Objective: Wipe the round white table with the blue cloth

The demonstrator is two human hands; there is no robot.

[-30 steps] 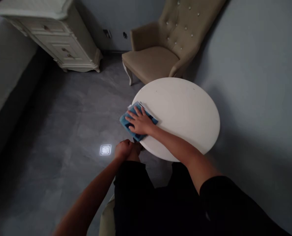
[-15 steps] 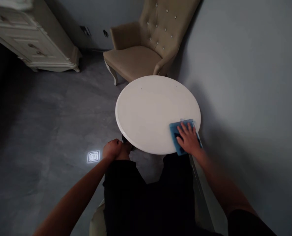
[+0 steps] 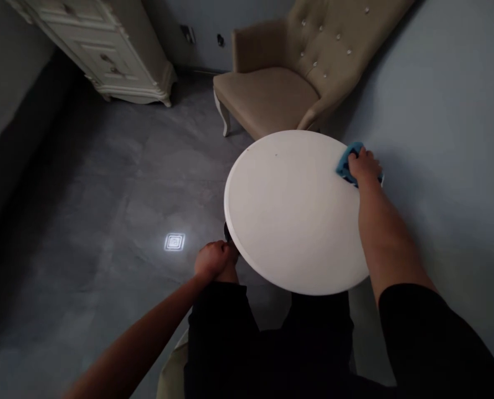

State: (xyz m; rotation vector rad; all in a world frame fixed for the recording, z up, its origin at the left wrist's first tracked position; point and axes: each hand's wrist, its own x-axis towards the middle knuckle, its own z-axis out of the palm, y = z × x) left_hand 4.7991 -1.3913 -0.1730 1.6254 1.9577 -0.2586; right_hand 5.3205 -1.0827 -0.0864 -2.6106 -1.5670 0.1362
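At the far right edge of the round white table (image 3: 297,221), my right hand (image 3: 366,164) is closed on a blue cloth (image 3: 344,164) with dark patches. Part of the cloth is bunched under the fingers and hangs at the rim. My left hand (image 3: 211,259) is curled into a fist on my left knee, just off the table's near left edge, and nothing shows in it. A few tiny dark specks (image 3: 276,155) dot the far part of the tabletop.
A beige tufted armchair (image 3: 267,100) stands right behind the table. On the right is a grey wall (image 3: 458,138). A white drawer cabinet (image 3: 118,55) stands at the back left, and a lit square pattern (image 3: 174,242) shows on the grey floor (image 3: 114,183).
My right hand has slid the cloth from the near right of the tabletop to its far right edge, and the cloth is now more bunched. My view has shifted left; the left hand stays on the knee.
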